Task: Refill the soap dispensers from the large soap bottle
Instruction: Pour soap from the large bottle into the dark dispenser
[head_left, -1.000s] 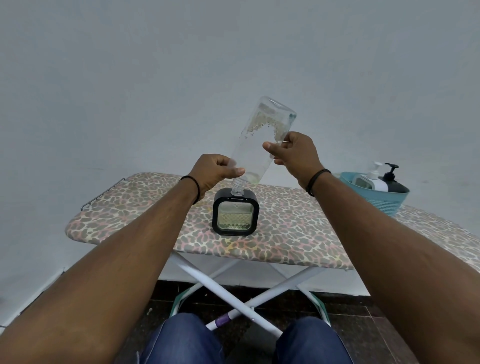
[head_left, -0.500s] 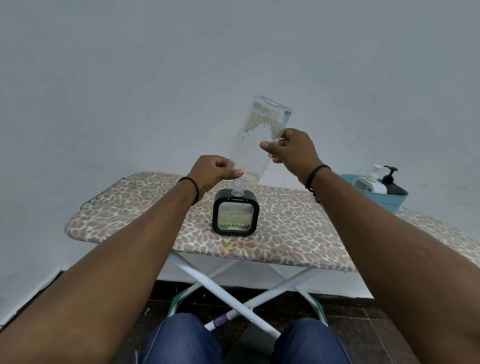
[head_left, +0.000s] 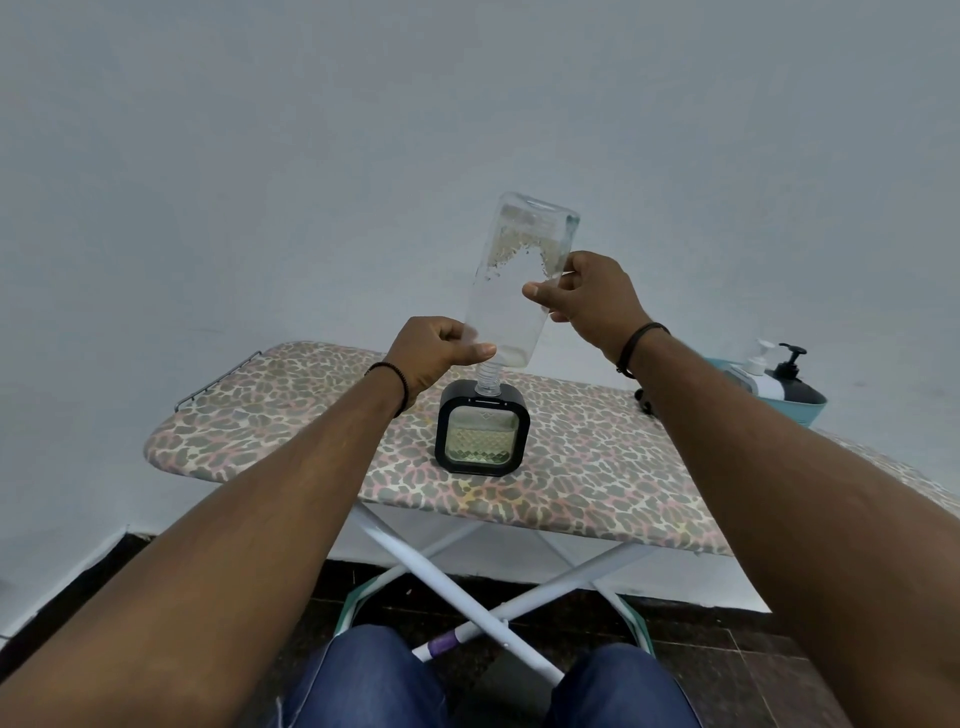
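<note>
Plainly the widest thing is the ironing board (head_left: 291, 441), leopard-print covered and set on crossed white legs against a pale wall; it carries everything else. Above its middle the large soap bottle (head_left: 511, 291) is held upside down and tilted, base up toward the wall, neck down into the top opening of the square dispenser (head_left: 482, 427). That pose looks meant to let the last soap run out: the bottle is nearly clear, with only foam clinging near its raised base and a little liquid at the shoulder. The black-framed dispenser stands upright on the board, its window showing yellowish soap about halfway up or more.

At the right end sits a teal basket (head_left: 797, 410) holding a white pump bottle (head_left: 756, 371) and a black pump bottle (head_left: 789, 382), well apart from the pour and probably next in line. The right forearm crosses in front of the basket, hiding part of it and a small dark object beside it that I cannot identify.

The right hand (head_left: 589, 293) grips the upper body of the bottle, steering the tilt. The left hand (head_left: 434, 358) curls round its lower shoulder, thumb pressed near the neck, keeping the mouth seated.
</note>
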